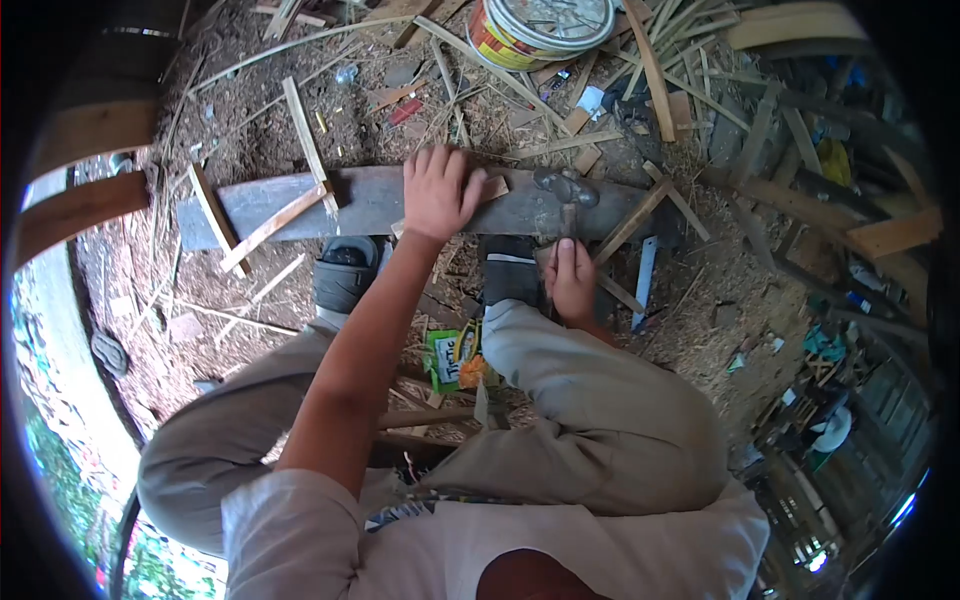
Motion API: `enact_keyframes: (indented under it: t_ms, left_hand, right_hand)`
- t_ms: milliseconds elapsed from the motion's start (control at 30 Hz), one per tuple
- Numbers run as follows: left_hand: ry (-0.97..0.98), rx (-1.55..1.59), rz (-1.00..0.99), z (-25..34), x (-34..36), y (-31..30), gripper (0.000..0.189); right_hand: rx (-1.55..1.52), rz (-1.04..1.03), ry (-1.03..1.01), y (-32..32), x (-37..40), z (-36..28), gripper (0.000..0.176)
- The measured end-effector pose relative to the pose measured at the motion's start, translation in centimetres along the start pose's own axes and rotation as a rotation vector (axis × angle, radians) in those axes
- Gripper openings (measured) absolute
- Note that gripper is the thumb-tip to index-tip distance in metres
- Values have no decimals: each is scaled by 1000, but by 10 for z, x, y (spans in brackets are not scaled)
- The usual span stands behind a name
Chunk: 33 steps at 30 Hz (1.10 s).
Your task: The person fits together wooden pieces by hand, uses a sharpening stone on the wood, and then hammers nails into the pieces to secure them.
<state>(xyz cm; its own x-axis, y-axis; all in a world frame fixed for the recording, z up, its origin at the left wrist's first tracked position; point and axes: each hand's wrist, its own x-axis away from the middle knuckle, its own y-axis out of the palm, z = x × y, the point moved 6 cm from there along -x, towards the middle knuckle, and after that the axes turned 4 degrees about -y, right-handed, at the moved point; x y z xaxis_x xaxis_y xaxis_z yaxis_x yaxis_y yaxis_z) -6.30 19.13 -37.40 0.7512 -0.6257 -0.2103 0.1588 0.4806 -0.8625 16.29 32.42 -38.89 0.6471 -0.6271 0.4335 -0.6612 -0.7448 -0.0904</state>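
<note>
A dark, weathered plank (370, 190) lies across the ground in front of my shoes. My left hand (437, 192) rests on its middle, fingers curled over a short wooden strip (494, 188) that pokes out on both sides of the hand. In my right hand (572, 283) is a hammer (569, 192), gripped by its handle. The hammer's metal head is over the plank, to the right of my left hand. Crossed wooden strips (290, 215) lie on the plank's left part, and another strip (633, 222) slants over its right end.
A paint bucket (540, 30) with a lid stands beyond the plank. A handsaw blade (645, 275) lies by the right knee. Between my legs is a green packet (443, 360). Wood scraps and shavings cover the ground, and timber (830, 210) is piled at right.
</note>
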Motion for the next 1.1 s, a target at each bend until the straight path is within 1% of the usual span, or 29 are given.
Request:
enact_keyframes:
  t_ms: [33,67,133,167,200,267,300,333,400,433,467,533,567,633,667,733,767,800,867,933,1000,1033,1067,1100]
  left_hand:
    - [61,28,-97,8,11,-3,37]
    - [69,28,-116,11,21,-2,37]
    - [104,15,-119,13,36,1,34]
    - [89,-39,-163,8,37,5,33]
    - [105,-43,-164,8,32,5,33]
    - [11,151,-65,3,22,-2,31]
    - [-46,173,-197,1,18,-3,30]
    - [-30,167,-198,4,15,-8,30]
    - [-294,622,-376,-1,14,-9,37]
    - [-329,640,-438,0,15,-14,41]
    - [-320,628,-441,1,14,-22,41]
    - [-363,647,-549,3,16,-23,38]
    - [-358,643,-554,5,15,-23,38]
    - [-174,617,-364,15,6,-31,33]
    - [-171,618,-370,18,6,-27,33]
    - [0,190,-277,28,3,-27,33]
    - [56,114,-214,23,6,-10,38]
    - [58,118,-218,25,7,-6,38]
    - [55,-75,-264,29,9,6,41]
    - [11,-98,-298,26,6,18,41]
    - [-40,-32,58,22,-6,14,38]
    - [-117,-67,30,15,-11,23,44]
    - [-122,-63,25,15,-14,32,44]
    - [-159,-162,48,14,-18,36,49]
  right_hand:
    - [-30,20,26,0,1,-1,36]
    - [-55,35,59,-1,4,3,38]
    - [-75,65,54,-3,1,8,40]
    - [-70,46,48,-3,-1,8,41]
    - [-63,27,41,-2,-3,8,44]
    - [-104,55,35,0,-4,9,42]
    - [-138,73,32,1,-5,9,41]
    - [-152,82,26,1,-6,8,41]
    - [-184,47,24,4,-6,6,41]
    - [-200,51,22,4,-6,6,41]
    - [-194,55,35,5,-6,7,41]
    - [-195,61,48,8,-8,6,41]
    - [-176,56,46,9,-8,5,41]
    - [-158,60,46,7,-9,5,41]
    - [-146,55,29,7,-9,5,41]
    - [-133,56,17,4,-9,8,41]
    - [-91,42,-7,0,-9,9,41]
    - [-47,28,-32,-3,-9,11,40]
    - [-49,26,-55,-9,-8,18,38]
    - [-50,18,-73,-13,-7,20,37]
    - [65,6,-54,-19,-4,23,35]
    - [71,7,-44,-22,-2,26,35]
    - [104,-7,-65,-24,-2,27,34]
    - [139,-25,-90,-25,-4,24,34]
